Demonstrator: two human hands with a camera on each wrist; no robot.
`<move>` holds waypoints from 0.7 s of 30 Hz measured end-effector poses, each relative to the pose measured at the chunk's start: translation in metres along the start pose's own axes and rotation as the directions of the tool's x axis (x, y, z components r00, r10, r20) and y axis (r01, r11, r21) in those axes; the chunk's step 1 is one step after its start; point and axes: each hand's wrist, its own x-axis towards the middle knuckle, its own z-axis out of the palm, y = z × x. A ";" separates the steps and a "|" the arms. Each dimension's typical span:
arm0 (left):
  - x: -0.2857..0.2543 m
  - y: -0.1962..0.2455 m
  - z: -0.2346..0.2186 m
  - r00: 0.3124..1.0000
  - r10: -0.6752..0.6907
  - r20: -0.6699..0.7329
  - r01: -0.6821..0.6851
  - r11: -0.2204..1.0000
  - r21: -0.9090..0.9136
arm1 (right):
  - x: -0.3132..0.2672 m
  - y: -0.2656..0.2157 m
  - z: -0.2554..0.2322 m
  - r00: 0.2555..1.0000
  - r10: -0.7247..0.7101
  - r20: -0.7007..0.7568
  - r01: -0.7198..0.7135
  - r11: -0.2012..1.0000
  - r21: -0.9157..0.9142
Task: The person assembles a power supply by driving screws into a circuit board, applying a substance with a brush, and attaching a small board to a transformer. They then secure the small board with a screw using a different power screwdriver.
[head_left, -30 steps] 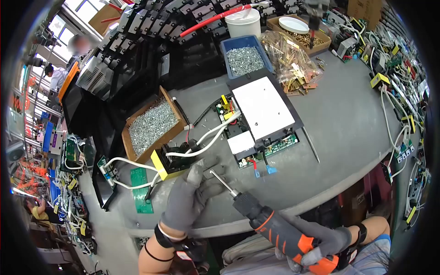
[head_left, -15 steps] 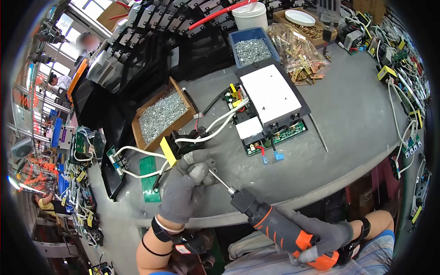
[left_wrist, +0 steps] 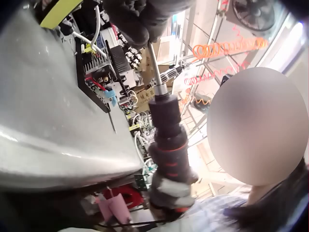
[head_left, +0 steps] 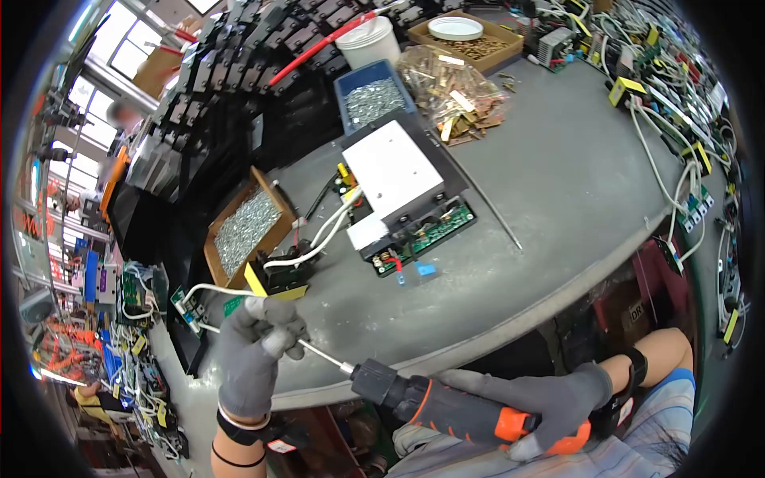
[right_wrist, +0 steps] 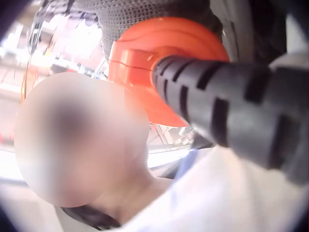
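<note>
My gloved right hand (head_left: 558, 402) grips a black and orange electric screwdriver (head_left: 450, 408), its long bit (head_left: 323, 354) pointing left. With curled fingers my gloved left hand (head_left: 247, 358) pinches the bit's tip, just over the table's front edge. In the left wrist view, the end of the bit (left_wrist: 155, 63) disappears between the fingertips; any screw there is hidden. Beyond the left hand lies a yellow-and-black transformer (head_left: 275, 279) on white wires. These run to a circuit assembly with a white-topped cover (head_left: 394, 171). A small green board (head_left: 231, 305) shows partly behind the fingers.
Screws fill a cardboard tray (head_left: 280, 227) and a blue bin (head_left: 343, 103). Farther back are a bag of brass parts (head_left: 454, 88) and a white bucket (head_left: 370, 46). A thin metal rod (head_left: 494, 209) lies right of the assembly. Wired modules (head_left: 629, 88) crowd the right edge.
The left fingers have closed in around the bit's tip. Both hands and the screwdriver's front end have moved left in view, and the screwdriver lies flatter. The head view has also shifted.
</note>
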 end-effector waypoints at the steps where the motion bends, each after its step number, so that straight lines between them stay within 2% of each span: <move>1: -0.002 0.002 0.000 0.999 0.037 0.004 -0.037 0.999 0.017 | 0.000 -0.001 -0.002 0.998 -0.010 0.066 -0.003 0.982 0.189; 2: -0.004 0.003 0.000 0.999 0.038 0.017 -0.038 0.999 0.021 | -0.002 -0.006 -0.002 0.998 -0.017 0.056 0.006 0.981 0.192; 4: -0.006 0.005 -0.001 0.977 0.213 0.020 -0.214 0.969 0.125 | -0.006 -0.017 0.002 0.985 0.036 0.169 -0.124 0.828 0.547; 5: -0.006 0.010 0.001 0.976 0.215 0.030 -0.217 0.968 0.127 | -0.007 -0.012 0.005 0.986 0.029 0.162 -0.115 0.828 0.549; 6: -0.007 0.016 0.003 0.971 0.231 0.057 -0.238 0.953 0.186 | -0.007 -0.003 0.010 0.999 -0.032 0.014 0.030 0.994 0.105; 7: -0.007 0.022 0.006 0.965 0.248 0.084 -0.261 0.934 0.242 | -0.007 0.000 0.013 0.984 -0.152 -0.090 0.107 0.918 -0.381; 8: -0.007 0.029 0.009 0.969 0.217 0.116 -0.240 0.938 0.251 | -0.010 -0.012 0.014 0.992 0.069 -0.104 -0.104 0.920 -0.378; 9: -0.006 0.032 0.011 0.968 0.219 0.123 -0.244 0.936 0.253 | -0.011 -0.006 0.013 0.992 0.063 -0.109 -0.100 0.921 -0.378; 11: -0.002 0.037 0.012 0.987 0.039 0.154 -0.086 0.945 0.316 | -0.010 0.010 0.008 1.000 -0.016 -0.023 0.016 1.000 -0.015; 12: -0.001 0.038 0.012 0.983 0.034 0.182 -0.081 0.964 0.254 | -0.012 0.014 0.008 0.999 -0.023 -0.027 0.023 1.000 -0.016; 13: 0.000 0.039 0.011 0.981 0.034 0.189 -0.083 0.962 0.259 | -0.013 0.016 0.009 0.997 -0.052 0.062 0.029 0.943 0.331; 14: 0.002 0.041 0.009 0.972 0.058 0.230 -0.120 0.956 0.267 | -0.015 0.018 0.011 0.984 -0.111 0.137 -0.001 0.773 0.635; 15: 0.004 0.042 0.007 0.960 0.079 0.269 -0.155 0.950 0.272 | -0.016 0.019 0.012 0.985 -0.115 0.132 0.005 0.771 0.637; 16: 0.009 0.044 0.008 0.948 0.074 0.309 -0.151 0.961 0.231 | -0.017 0.019 0.015 0.987 -0.157 0.032 0.148 0.971 0.190; 17: 0.013 0.044 0.011 0.946 0.077 0.316 -0.156 0.960 0.233 | -0.017 0.020 0.016 0.971 -0.238 -0.039 0.213 0.924 -0.317; 18: 0.018 0.044 0.014 0.930 0.057 0.364 -0.111 0.985 0.131 | -0.018 0.023 0.018 0.969 -0.242 -0.043 0.216 0.923 -0.319; 19: 0.022 0.042 0.017 0.910 0.039 0.413 -0.057 0.998 0.031 | -0.018 0.029 0.022 0.963 -0.254 -0.087 0.232 0.950 -0.209; 20: 0.025 0.041 0.025 0.912 0.058 0.407 -0.075 0.997 0.026 | -0.018 0.033 0.024 0.956 -0.263 -0.132 0.251 0.963 -0.095; 21: 0.026 0.040 0.030 0.924 0.016 0.382 -0.059 0.993 0.102 | -0.021 0.033 0.026 0.954 -0.268 -0.138 0.256 0.962 -0.095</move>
